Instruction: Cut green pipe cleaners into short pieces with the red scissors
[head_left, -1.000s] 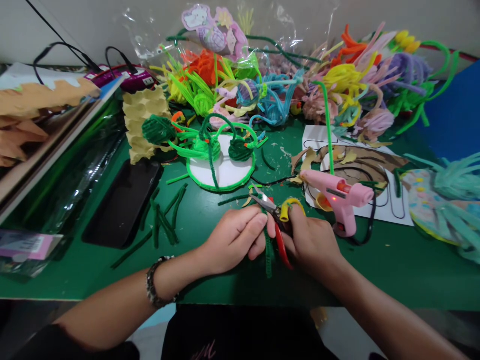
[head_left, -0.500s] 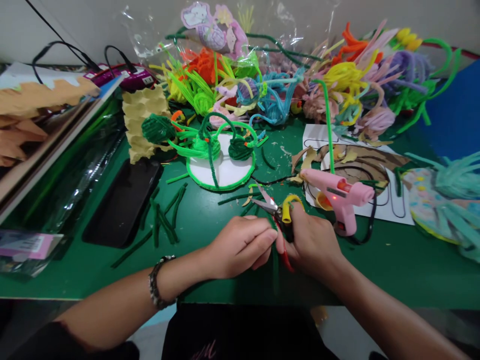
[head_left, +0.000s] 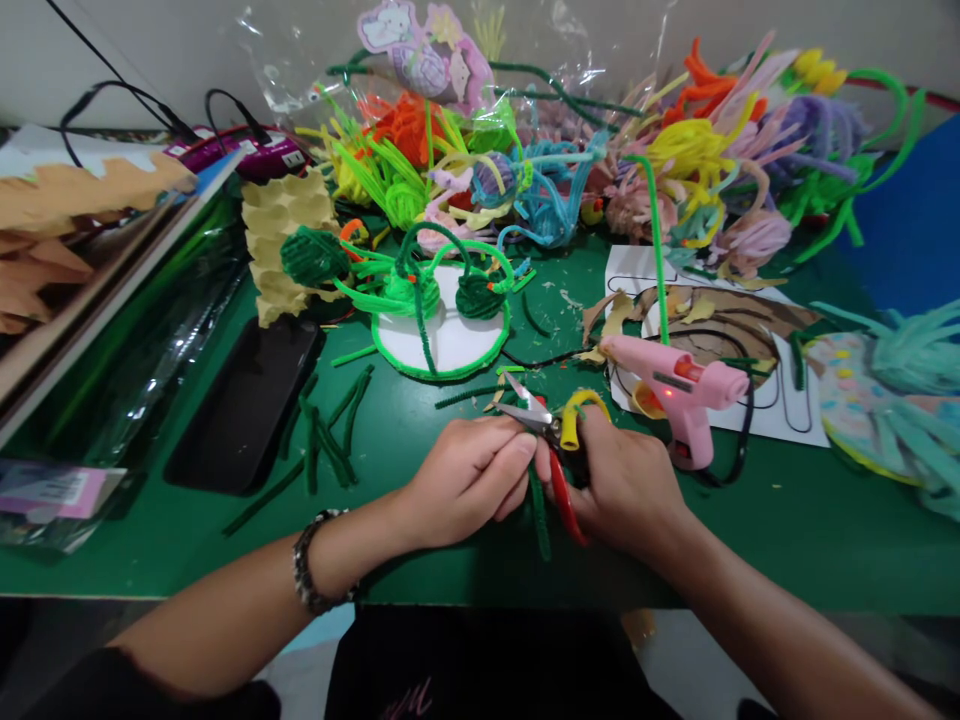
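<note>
My left hand [head_left: 480, 468] is closed in a pinch around a dark green pipe cleaner [head_left: 540, 520], whose lower end hangs below the fingers. A pair of scissors [head_left: 551, 428] with one yellow and one red handle is in my right hand [head_left: 622, 475], fingers wrapped in the loops. Its blades are spread and point up-left, just above my left fingertips. Behind the hands stands a round white disc [head_left: 450, 345] edged in bright green, with green pipe-cleaner balls and arched stems on it. Several cut dark green pieces [head_left: 326, 440] lie left of my hands.
A pink hot glue gun [head_left: 679, 385] with a lit red light stands at right on white paper [head_left: 810, 425]. A black phone [head_left: 244, 410] lies at left near clear plastic packaging [head_left: 142, 440]. An egg-carton piece [head_left: 289, 215] and a heap of colourful pipe cleaners [head_left: 540, 190] line the back.
My left hand has shifted slightly left. The pipe cleaner's hanging end has swung and shows more clearly, and the scissor blades sit a little lower, nearer my left fingertips.
</note>
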